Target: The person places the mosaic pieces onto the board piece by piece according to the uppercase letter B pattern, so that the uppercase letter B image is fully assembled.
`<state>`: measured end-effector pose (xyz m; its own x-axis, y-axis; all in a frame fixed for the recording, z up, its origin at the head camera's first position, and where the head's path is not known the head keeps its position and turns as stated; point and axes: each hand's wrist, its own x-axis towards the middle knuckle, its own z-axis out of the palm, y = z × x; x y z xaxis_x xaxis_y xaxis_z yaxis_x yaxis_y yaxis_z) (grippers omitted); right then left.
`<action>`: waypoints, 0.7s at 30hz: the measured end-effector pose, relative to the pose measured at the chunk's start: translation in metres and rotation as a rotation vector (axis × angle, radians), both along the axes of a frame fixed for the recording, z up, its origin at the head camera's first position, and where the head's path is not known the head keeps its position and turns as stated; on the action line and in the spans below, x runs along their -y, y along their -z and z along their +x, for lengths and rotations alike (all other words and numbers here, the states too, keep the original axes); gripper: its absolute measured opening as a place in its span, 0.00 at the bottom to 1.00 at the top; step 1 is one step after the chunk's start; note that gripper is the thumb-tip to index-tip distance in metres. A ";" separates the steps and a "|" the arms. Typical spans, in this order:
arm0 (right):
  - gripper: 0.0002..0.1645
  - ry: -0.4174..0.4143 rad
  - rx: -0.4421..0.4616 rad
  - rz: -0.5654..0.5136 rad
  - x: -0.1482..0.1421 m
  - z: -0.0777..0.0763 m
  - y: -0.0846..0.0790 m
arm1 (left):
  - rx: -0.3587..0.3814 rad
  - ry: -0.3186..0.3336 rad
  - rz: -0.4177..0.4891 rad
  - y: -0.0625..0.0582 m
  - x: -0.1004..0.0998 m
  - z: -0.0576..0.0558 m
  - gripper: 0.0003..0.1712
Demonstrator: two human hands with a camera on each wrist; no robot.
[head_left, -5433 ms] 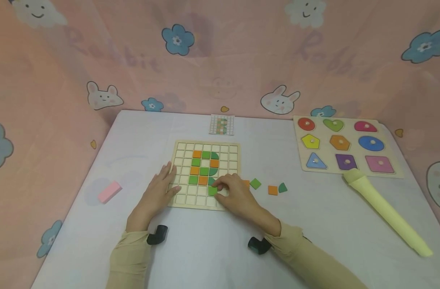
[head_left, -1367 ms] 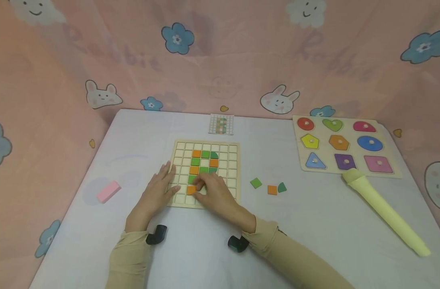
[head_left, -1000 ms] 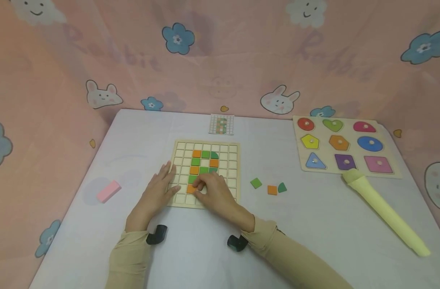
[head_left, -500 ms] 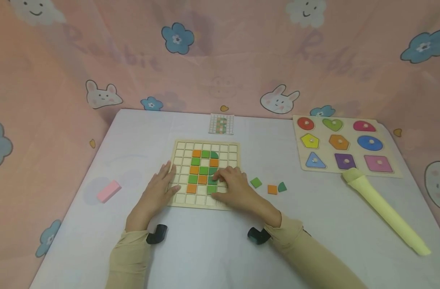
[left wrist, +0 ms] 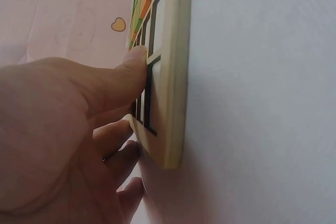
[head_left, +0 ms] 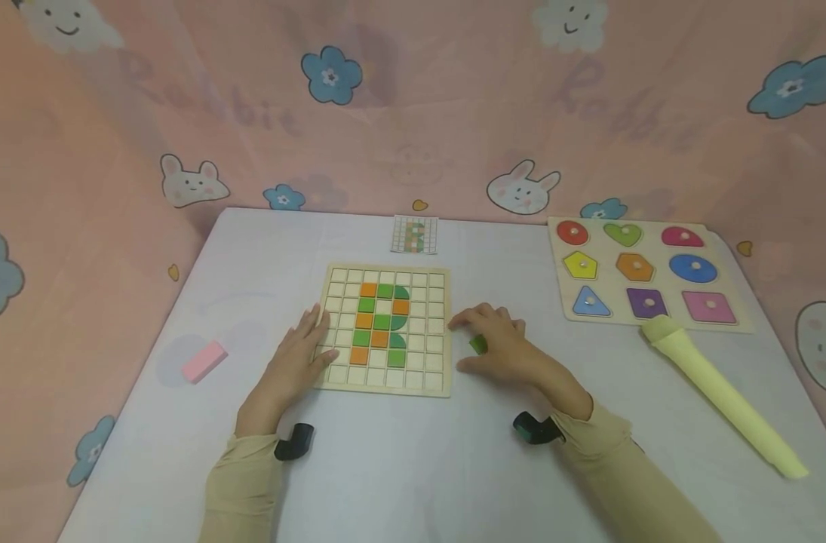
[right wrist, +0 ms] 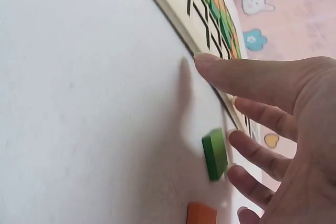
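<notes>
A wooden grid board (head_left: 426, 369) lies in the middle of the table, with orange and green tiles set in its cells. My left hand (head_left: 292, 362) rests along its left edge; the left wrist view has the thumb (left wrist: 118, 85) touching the grid side. To the right of the board, my right hand (head_left: 504, 351) hovers with spread fingers over a loose green square tile (head_left: 478, 345), holding nothing. Its thumb (right wrist: 247, 77) appears near the board's edge in the right wrist view. A loose orange tile (right wrist: 202, 213) lies nearby, hidden by the hand in the head view.
Behind the board lies a small pattern card (head_left: 415, 234). A knobbed shape puzzle (head_left: 606, 265) is at the back right, with a long pale yellow rolled object (head_left: 725, 396) before it. At the left lies a pink block (head_left: 205, 362).
My right hand placed a green tile, then an orange one from beside the board, in the lower row. It has since let go and moved right, off the board. The left hand stayed put.
</notes>
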<state>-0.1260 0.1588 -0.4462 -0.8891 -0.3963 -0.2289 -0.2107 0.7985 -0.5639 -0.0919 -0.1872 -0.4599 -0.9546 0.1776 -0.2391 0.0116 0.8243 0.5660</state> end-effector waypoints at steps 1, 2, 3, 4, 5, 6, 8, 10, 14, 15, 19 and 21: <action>0.33 -0.003 -0.006 0.005 -0.003 0.000 0.000 | -0.002 -0.001 0.000 0.000 0.000 0.000 0.43; 0.33 -0.005 -0.012 0.008 -0.005 -0.001 0.000 | -0.003 -0.001 0.002 0.001 0.000 0.000 0.43; 0.33 -0.007 -0.018 0.012 -0.008 -0.001 0.001 | -0.004 -0.002 0.003 0.001 0.000 0.000 0.43; 0.32 -0.007 -0.020 0.011 -0.010 -0.001 0.002 | -0.005 -0.003 0.003 0.001 0.000 0.001 0.43; 0.32 -0.007 -0.023 0.006 -0.013 -0.002 0.002 | -0.007 -0.003 0.003 0.002 0.000 0.000 0.43; 0.31 -0.006 -0.024 -0.002 -0.015 -0.002 0.002 | -0.007 -0.004 0.003 0.002 0.000 0.000 0.43; 0.30 0.001 -0.018 -0.025 -0.019 -0.003 0.003 | -0.008 -0.004 0.003 0.003 0.000 0.000 0.43; 0.29 0.013 -0.004 -0.062 -0.022 -0.003 0.003 | -0.008 -0.004 0.002 0.003 0.000 0.000 0.43; 0.26 0.029 0.007 -0.101 -0.024 -0.004 0.004 | -0.007 -0.002 0.003 0.002 0.000 0.000 0.43; 0.25 0.032 0.004 -0.105 -0.024 -0.005 0.004 | -0.006 -0.001 0.003 0.002 0.000 0.000 0.43; 0.21 0.057 -0.026 -0.102 -0.023 -0.005 0.007 | -0.003 0.001 0.006 0.001 0.000 0.001 0.42; 0.20 0.068 -0.041 -0.108 -0.023 -0.005 0.008 | -0.002 0.000 0.007 0.000 0.000 0.001 0.42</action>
